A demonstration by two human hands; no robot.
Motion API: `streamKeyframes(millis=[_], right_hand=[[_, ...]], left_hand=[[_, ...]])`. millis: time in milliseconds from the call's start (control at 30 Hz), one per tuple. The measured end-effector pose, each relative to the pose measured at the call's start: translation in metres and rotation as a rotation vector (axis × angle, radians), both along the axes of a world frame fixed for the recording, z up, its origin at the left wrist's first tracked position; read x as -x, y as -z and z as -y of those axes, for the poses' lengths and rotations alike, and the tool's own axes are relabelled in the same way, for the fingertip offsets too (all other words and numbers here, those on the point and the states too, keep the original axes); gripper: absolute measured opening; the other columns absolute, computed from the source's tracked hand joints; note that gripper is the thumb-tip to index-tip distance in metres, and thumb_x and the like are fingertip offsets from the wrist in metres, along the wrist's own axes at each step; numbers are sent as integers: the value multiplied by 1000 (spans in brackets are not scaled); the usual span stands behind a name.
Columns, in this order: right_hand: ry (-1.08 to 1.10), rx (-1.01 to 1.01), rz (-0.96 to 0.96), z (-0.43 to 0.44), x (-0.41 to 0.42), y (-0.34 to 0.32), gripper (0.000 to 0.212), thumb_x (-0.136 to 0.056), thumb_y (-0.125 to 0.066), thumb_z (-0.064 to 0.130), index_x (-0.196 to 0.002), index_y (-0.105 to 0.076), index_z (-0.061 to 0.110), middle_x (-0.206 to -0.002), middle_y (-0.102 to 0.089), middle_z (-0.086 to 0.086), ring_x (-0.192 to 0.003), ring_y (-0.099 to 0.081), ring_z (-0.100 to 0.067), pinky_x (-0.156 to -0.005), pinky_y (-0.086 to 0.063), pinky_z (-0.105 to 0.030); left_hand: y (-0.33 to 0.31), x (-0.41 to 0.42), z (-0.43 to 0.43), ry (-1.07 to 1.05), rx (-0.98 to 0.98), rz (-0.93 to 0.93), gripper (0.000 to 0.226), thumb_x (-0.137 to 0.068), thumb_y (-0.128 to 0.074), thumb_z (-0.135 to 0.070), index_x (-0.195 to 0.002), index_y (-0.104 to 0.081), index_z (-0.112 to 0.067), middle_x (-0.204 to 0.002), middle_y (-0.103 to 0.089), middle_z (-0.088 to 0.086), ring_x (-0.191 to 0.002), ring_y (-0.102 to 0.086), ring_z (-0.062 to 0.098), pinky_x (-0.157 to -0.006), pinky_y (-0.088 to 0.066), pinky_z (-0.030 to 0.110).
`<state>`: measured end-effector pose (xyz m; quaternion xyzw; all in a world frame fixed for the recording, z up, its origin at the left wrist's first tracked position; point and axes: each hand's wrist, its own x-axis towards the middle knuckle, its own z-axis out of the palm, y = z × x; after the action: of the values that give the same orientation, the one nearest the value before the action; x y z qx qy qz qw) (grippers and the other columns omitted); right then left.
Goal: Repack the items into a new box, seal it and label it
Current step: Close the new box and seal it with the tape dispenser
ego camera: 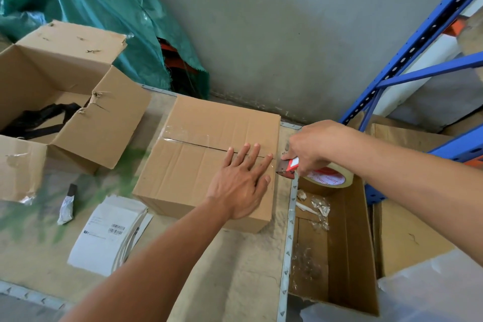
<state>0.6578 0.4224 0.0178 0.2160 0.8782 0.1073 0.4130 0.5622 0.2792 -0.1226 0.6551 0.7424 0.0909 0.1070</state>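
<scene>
A closed cardboard box lies on the worktable, with clear tape over the left part of its top seam. My left hand presses flat on the box top near its right end, fingers spread. My right hand grips a red tape dispenser holding a tape roll at the box's right edge. An old torn box stands open at the left with black straps inside. A stack of white labels with barcodes lies in front of the closed box.
A small black-and-white wrapped object lies left of the labels. An open carton with tape scraps sits off the table's right edge. Blue shelving stands at the right, a green tarp at the back left.
</scene>
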Motion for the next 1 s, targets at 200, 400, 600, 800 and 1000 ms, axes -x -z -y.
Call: streamKeyframes(millis=[200,400,600,800,1000], right_hand=[[-40,-24,119,-3,26,-3,57,-82,-69,43,-138,-59,41,-90,-61,12,-89,-62,-19,-75,-56,-33],[-29,23,167,12,4,40,25,-84,-73,48,-89,-68,24,-86,-70,6,-80,-67,-14,-70,-55,-31],[171,106,-80,22,-37,60,17,-87,-66,37,-89,-67,20,-80,-68,3,-67,-62,-15,-59,-50,-30],[353,138,-305,38,-57,49,18,-90,-61,43,-100,-65,29,-79,-61,6,-68,-53,-10,-53,-36,-31],[1049,432,-666,99,-101,86,58,-93,-65,39,-147,-45,35,-114,-65,4,-86,-64,-14,-56,-47,-25]], left_hand=[[2,0,-1,5,9,-4,60,-104,-4,-53,-162,-2,-37,-171,5,1,-157,10,23,-126,3,50],[0,1,1,13,2,3,59,-105,-5,-52,-162,-1,-36,-170,6,1,-156,11,23,-126,3,50],[-1,-1,1,21,15,-3,59,-106,-5,-51,-162,3,-35,-170,6,1,-156,11,24,-125,5,50],[-3,2,-1,23,47,-11,62,-105,-6,-52,-163,0,-32,-171,6,2,-157,10,24,-125,9,48],[-18,29,10,48,-49,-6,64,-107,-21,-50,-163,-8,-24,-170,0,9,-157,1,28,-125,0,47]])
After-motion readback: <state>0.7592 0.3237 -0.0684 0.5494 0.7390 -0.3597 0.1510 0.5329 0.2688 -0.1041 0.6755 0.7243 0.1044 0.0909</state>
